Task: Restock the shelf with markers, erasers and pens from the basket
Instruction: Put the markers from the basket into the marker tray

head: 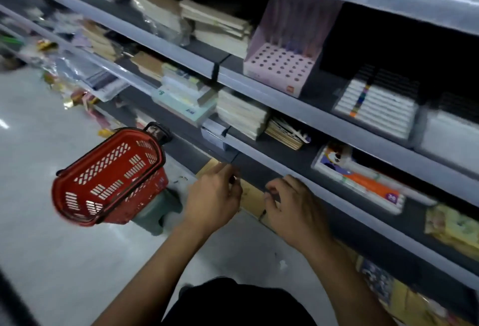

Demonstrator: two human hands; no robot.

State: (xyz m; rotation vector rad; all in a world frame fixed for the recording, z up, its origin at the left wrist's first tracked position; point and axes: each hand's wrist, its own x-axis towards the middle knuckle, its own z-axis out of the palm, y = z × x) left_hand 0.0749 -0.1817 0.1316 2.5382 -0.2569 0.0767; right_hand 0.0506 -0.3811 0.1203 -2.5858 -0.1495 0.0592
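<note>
The red basket [108, 178] sits tilted on a green stool [155, 211] on the floor to the left, and its mesh bottom looks bare. In front of a low dark shelf edge [298, 170], my left hand [215, 198] has its fingers curled, and a small dark item shows at the fingertips. To its right, my right hand [293, 204] curls round a thin dark pen-like item [269, 194]. Motion blur hides what either item is. A pink pen display box [282, 66] and a tray of markers [375, 100] stand on the shelf above.
Stacks of notebooks [241, 115] and sticky-note packs [186, 97] fill the middle shelves. A pack of colour pens [363, 180] lies on the shelf right of my hands. A brown cardboard box [251, 196] sits under my hands. Pale floor [51, 261] spreads to the left.
</note>
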